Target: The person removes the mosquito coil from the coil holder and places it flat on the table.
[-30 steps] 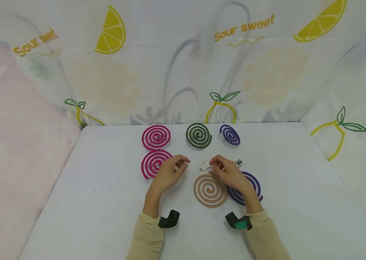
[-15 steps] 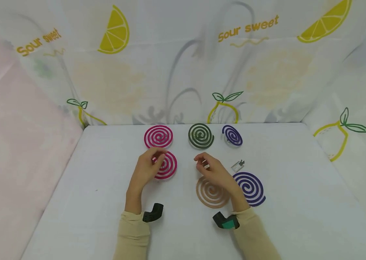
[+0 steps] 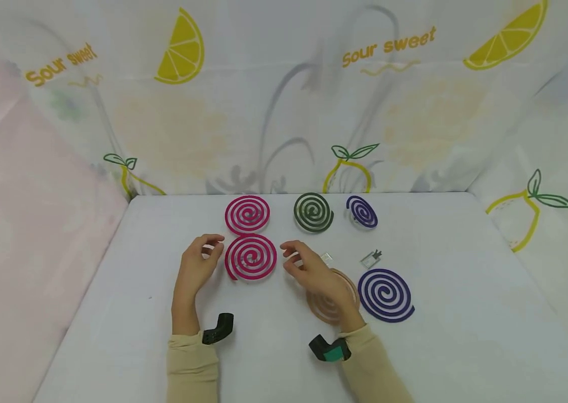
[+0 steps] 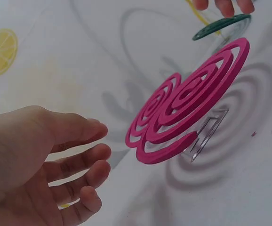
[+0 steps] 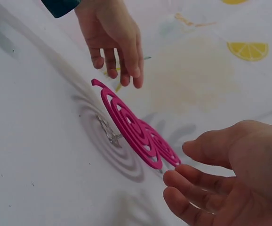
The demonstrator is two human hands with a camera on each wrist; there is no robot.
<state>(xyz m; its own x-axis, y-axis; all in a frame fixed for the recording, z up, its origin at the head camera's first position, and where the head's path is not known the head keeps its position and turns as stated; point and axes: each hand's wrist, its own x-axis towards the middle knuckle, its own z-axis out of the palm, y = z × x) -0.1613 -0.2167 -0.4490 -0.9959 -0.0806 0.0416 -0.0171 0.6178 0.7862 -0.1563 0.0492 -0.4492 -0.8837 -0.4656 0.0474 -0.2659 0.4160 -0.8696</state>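
Near pink coil sits raised on a metal stand above the white table | left hand is at its 9 o'clock, fingers loosely bent, grasping nothing | right hand at its 3 o'clock, likewise released | far pink coil just beyond, 12 o'clock | green coil, 2 o'clock | brown coil, 4 o'clock

Front-left coil: clock centre
Left hand: nine o'clock
Right hand: three o'clock
Rear-left coil: twelve o'clock
Rear-middle coil: two o'clock
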